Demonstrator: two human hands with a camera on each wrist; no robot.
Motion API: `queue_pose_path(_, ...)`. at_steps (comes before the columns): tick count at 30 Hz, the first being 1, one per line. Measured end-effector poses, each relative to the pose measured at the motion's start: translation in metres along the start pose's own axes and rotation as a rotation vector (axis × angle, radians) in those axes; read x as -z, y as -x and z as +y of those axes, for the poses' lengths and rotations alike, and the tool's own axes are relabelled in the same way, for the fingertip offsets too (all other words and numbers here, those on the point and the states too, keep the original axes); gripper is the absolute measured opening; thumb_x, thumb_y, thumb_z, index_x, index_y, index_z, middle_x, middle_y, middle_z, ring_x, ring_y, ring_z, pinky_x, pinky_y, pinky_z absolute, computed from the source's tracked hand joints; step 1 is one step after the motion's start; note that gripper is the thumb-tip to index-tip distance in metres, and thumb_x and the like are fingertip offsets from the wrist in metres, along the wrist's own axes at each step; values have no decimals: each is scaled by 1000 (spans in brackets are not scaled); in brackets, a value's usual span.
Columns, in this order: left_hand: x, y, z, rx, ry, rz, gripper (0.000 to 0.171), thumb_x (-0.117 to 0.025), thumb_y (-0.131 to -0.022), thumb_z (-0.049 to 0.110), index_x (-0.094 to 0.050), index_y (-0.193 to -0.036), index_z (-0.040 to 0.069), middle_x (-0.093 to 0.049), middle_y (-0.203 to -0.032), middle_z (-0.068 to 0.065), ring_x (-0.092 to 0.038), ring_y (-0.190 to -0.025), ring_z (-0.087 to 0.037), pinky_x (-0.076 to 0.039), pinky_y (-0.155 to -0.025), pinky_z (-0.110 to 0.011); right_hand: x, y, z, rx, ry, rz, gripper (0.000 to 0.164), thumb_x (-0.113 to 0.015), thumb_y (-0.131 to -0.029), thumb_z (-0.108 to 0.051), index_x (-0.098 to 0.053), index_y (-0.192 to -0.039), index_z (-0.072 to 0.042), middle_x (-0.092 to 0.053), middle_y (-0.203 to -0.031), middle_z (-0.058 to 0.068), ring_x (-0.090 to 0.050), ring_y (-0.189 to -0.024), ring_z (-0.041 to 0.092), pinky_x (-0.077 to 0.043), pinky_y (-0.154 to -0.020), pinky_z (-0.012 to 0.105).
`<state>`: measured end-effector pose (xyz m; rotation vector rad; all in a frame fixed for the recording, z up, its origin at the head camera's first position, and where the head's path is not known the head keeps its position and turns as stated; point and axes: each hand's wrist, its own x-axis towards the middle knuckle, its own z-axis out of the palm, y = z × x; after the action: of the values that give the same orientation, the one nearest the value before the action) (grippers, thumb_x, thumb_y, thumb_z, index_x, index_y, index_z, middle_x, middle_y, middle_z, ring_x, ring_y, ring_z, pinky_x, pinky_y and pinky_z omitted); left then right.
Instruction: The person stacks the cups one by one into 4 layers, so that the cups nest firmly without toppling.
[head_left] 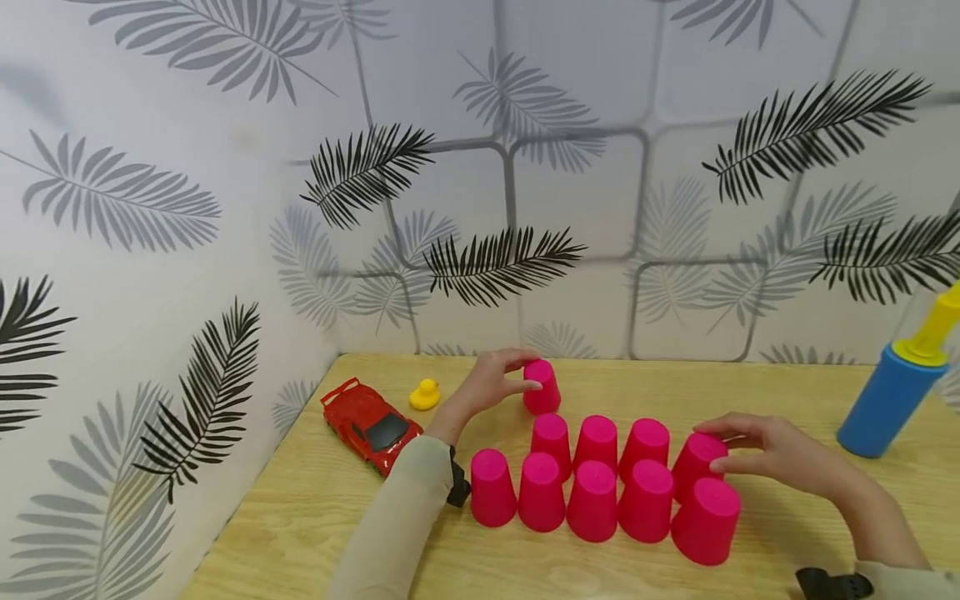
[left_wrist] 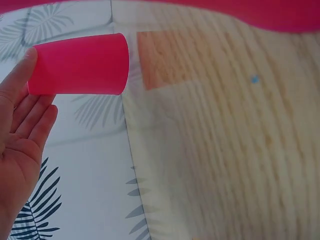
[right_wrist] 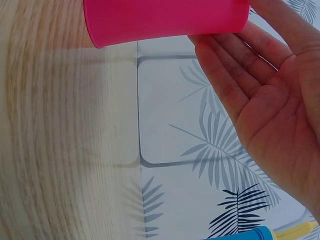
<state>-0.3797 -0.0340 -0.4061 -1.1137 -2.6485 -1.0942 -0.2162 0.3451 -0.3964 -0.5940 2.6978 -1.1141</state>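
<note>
My left hand (head_left: 487,383) pinches an upside-down pink plastic cup (head_left: 543,390) near its narrow end, behind the other cups. In the left wrist view that cup (left_wrist: 80,65) shows its wide rim close over the tabletop. With thumb and fingertips, my right hand (head_left: 787,454) grips another pink cup (head_left: 694,467) at the right end of the back row. The right wrist view shows this cup (right_wrist: 165,20) with fingers (right_wrist: 225,75) along its side. A front row of several upside-down pink cups (head_left: 592,504) partly hides the back row (head_left: 597,442).
A red toy car (head_left: 372,427) and a yellow rubber duck (head_left: 425,394) are at the left on the wooden table (head_left: 285,517). On the right stands a blue pump with a yellow top (head_left: 888,400). A wall with a leaf pattern (head_left: 570,200) borders the table's back edge.
</note>
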Motion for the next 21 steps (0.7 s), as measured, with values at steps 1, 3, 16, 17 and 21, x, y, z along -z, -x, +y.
queue_pose_path(1, -1, 0, -1, 1, -6, -3, 48, -75, -86, 24, -63, -129, 6, -66, -128, -11, -63, -119, -27, -52, -103, -34, 0, 0, -1, -3, -3, -3, 54, -70, -90, -23, -53, -134, 3, -64, -125, 21, -65, -103, 9, -57, -76, 17)
queue_pose_path(3, -3, 0, -3, 11, -16, -8, 48, -75, -86, 24, -62, -130, 6, -66, -129, -11, -63, -119, -26, -52, -103, -34, -1, -1, -2, -5, -9, -10, 55, -70, -89, -23, -53, -134, 3, -63, -125, 22, -65, -103, 7, -57, -77, 17)
queue_pose_path(16, 1, -5, -1, 88, -24, -25, 47, -71, -89, 25, -62, -131, 6, -65, -129, -11, -62, -119, -27, -52, -104, -36, 2, 1, -4, 28, 15, 8, 52, -71, -88, -22, -55, -132, 3, -64, -122, 23, -57, -98, -15, -57, -76, 16)
queue_pose_path(17, 1, -5, 0, 96, -30, -29, 47, -71, -90, 25, -61, -131, 6, -66, -129, -11, -62, -118, -26, -52, -104, -37, 3, 1, -3, 31, 18, 10, 52, -71, -89, -21, -55, -131, 4, -64, -122, 23, -57, -98, -14, -57, -76, 16)
queue_pose_path(21, 0, -7, 2, 128, -46, -40, 48, -70, -90, 26, -60, -132, 5, -66, -128, -12, -62, -117, -27, -52, -104, -38, 6, 5, -2, 7, 52, 42, 50, -70, -89, -23, -56, -131, 1, -65, -122, 20, -57, -98, -14, -57, -77, 16)
